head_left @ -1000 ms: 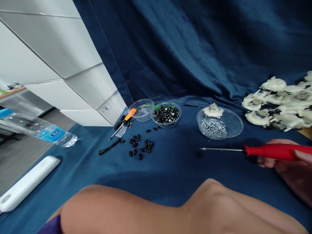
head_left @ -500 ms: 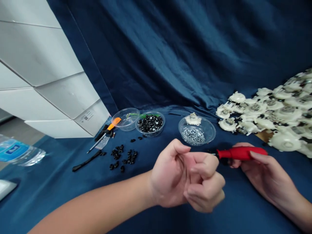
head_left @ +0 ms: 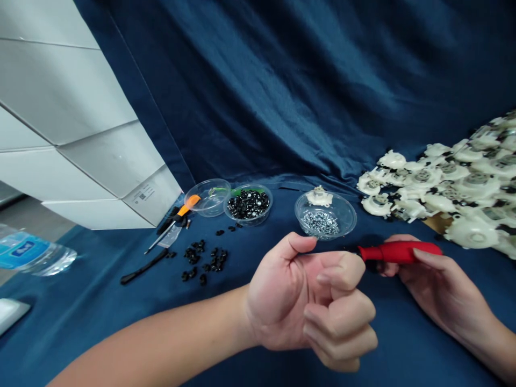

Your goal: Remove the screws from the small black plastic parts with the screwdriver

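My left hand [head_left: 310, 301] is in the middle, palm toward me, its fingers curled into a loose fist and its thumb held apart. Nothing shows in the visible palm. In my right hand [head_left: 447, 285] is a screwdriver with a red handle [head_left: 395, 252], held level and pointing left. Its dark front end reaches the curled index finger of my left hand, which hides the tip. Just behind the hands stands a clear bowl of small silver screws [head_left: 320, 223]. A cream plastic part [head_left: 319, 197] rests at that bowl's back rim.
Many cream plastic housings [head_left: 471, 231] are heaped at the right. Left of the screws are a bowl of black parts [head_left: 249, 205], a clear bowl [head_left: 209, 198], an orange-handled tool [head_left: 188, 205] and loose black pieces [head_left: 215, 259]. White boxes [head_left: 80, 166] and a water bottle [head_left: 36, 250] stand left.
My left hand's curled fingers have shifted slightly down and right. My right hand and the screwdriver stay almost where they were.
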`<move>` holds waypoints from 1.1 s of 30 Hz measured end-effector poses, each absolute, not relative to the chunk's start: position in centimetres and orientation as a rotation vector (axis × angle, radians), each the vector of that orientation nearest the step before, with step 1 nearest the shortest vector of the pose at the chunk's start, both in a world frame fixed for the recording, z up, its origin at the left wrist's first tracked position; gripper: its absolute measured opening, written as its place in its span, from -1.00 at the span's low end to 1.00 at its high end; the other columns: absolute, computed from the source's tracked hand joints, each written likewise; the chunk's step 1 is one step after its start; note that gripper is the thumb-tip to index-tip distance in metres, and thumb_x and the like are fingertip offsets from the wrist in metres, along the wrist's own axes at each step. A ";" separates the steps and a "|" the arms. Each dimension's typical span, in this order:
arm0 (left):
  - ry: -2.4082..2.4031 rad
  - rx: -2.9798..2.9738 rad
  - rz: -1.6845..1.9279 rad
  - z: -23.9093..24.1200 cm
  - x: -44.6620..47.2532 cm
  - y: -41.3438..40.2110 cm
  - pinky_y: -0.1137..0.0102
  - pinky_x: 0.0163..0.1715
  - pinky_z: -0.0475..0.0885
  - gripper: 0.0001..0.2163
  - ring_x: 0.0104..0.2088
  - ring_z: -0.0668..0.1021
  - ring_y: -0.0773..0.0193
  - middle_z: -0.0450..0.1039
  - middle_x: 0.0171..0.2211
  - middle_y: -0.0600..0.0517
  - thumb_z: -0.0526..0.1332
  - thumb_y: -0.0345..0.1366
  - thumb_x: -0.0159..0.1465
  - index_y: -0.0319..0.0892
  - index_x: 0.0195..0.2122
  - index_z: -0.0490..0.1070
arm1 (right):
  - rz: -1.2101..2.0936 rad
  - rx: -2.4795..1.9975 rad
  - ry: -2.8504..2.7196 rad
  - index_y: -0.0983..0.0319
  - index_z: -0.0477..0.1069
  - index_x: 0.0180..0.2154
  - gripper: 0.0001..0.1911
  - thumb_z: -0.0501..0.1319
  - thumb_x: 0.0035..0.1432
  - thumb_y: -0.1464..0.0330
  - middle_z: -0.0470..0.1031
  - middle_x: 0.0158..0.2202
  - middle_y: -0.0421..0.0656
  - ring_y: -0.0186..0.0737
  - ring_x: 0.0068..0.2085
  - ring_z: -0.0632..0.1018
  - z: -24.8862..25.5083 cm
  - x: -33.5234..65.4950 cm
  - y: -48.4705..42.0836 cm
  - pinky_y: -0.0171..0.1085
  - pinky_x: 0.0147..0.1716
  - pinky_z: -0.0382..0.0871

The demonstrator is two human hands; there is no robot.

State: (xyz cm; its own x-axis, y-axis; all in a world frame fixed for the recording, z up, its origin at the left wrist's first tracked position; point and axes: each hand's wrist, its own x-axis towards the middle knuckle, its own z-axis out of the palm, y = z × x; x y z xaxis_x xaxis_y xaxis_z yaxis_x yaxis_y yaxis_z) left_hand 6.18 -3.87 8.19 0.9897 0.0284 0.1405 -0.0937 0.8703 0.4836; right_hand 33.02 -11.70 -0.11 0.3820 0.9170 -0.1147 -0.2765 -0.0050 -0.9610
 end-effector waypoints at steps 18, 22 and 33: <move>-0.102 0.537 0.180 7.6 6.4 -5.7 0.40 -0.65 0.03 -0.81 -0.65 0.08 0.26 0.15 -0.63 0.16 0.09 -0.10 0.37 -0.08 -0.30 0.31 | 1.050 -1.234 -0.694 0.12 0.76 -0.29 -0.70 0.45 0.05 0.06 0.65 -0.50 -0.09 -0.11 -0.44 0.62 0.3 32.8 -11.6 -0.31 -0.36 0.61; -0.110 0.740 0.235 7.8 6.7 -4.6 0.36 -0.58 0.01 -0.78 -0.61 0.07 0.28 0.04 -0.63 0.17 0.12 -0.19 0.31 -0.08 -0.45 0.17 | 1.050 -1.237 -0.700 0.10 0.76 -0.28 -0.72 0.42 0.08 0.07 0.66 -0.48 -0.09 -0.07 -0.42 0.62 0.1 33.0 -11.6 -0.23 -0.36 0.61; 0.252 1.683 0.482 7.1 6.8 -0.9 0.36 -0.27 0.35 -0.84 -0.36 0.43 0.29 0.45 -0.36 0.06 0.27 -0.35 0.42 -0.18 -0.34 0.44 | 1.042 -1.227 -0.789 0.12 0.74 -0.26 -0.73 0.32 0.15 0.15 0.67 -0.49 -0.06 -0.02 -0.39 0.64 0.2 33.5 -11.8 -0.18 -0.28 0.56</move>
State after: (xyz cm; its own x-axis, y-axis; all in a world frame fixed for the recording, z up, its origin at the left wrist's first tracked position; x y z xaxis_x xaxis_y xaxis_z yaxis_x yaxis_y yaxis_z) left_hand 6.84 -0.85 7.07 0.8870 0.4291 0.1705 -0.1051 -0.1718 0.9795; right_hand 33.50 -11.76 0.22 0.3516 0.9345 -0.0560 -0.1997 0.0165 -0.9797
